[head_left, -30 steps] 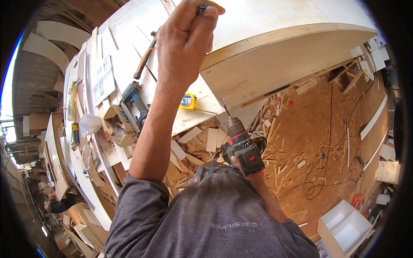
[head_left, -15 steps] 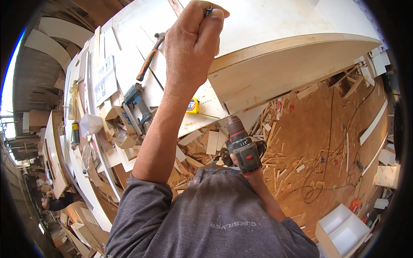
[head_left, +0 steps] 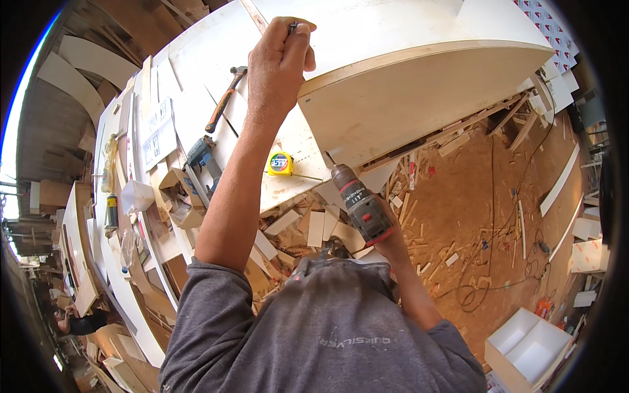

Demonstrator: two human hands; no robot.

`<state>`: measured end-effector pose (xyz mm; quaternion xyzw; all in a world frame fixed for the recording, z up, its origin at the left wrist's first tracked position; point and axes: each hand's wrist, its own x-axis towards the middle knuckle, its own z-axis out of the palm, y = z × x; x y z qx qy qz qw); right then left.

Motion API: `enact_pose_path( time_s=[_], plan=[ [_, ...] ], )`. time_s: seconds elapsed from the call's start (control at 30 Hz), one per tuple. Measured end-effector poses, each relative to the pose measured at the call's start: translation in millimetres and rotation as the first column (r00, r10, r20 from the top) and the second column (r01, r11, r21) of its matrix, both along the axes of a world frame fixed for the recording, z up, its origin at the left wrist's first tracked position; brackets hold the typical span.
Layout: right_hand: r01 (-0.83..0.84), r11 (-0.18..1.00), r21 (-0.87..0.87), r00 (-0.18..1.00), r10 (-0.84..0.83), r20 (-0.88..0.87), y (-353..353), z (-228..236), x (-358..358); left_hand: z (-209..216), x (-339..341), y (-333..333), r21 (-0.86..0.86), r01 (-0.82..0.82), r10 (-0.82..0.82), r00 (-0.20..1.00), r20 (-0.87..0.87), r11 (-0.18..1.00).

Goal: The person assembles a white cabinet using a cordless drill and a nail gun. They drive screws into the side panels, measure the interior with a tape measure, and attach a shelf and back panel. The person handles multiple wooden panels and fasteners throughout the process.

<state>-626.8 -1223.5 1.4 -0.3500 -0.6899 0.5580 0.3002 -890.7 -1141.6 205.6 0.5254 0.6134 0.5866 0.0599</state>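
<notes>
My left hand is raised over the white worktop, its fingers pinched on a small dark screw. My right hand grips a black and red cordless drill from behind. The drill's bit points away from me, close to the near left corner of a curved plywood-edged panel; whether it touches is hard to see. Left of that corner lies a yellow tape measure. A claw hammer and a blue-grey nail gun, partly behind my left forearm, rest farther left.
Wood offcuts litter the floor below the worktop's edge. Cables trail over the brown floor at right. A white open box stands at lower right. A printed sheet lies at left; another person is at far left.
My right hand has brought the drill slightly up and left, turning its body. The left hand has shifted left and a little down, still pinching the screw. The view has moved somewhat.
</notes>
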Motion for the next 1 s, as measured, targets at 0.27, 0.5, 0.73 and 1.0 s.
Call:
enact_pose_path(
  time_s=[0.27, 0.5, 0.73, 1.0],
  plan=[
    [0.057, 0.967, -0.249, 0.993, -0.028, 0.118, -43, -4, 77, -100, -9, -84, 0.182, -0.055, -0.107, 0.636, 0.764, 0.982],
    [0.032, 0.956, -0.291, 0.999, -0.019, 0.048, -54, 21, 63, -180, 72, -130, -0.039, 0.227, 0.026, 0.063, 0.998, 0.973],
    [-0.04, 0.963, -0.265, 0.999, 0.047, 0.02, -44, 23, 52, -175, 81, -125, 0.052, 0.267, -0.05, -0.014, 0.999, 0.962],
    [-0.055, 0.978, -0.2, 0.998, 0.06, 0.019, -37, 14, 50, -191, 85, -121, 0.019, 0.238, -0.013, -0.025, 1.0, 0.971]
  ],
)
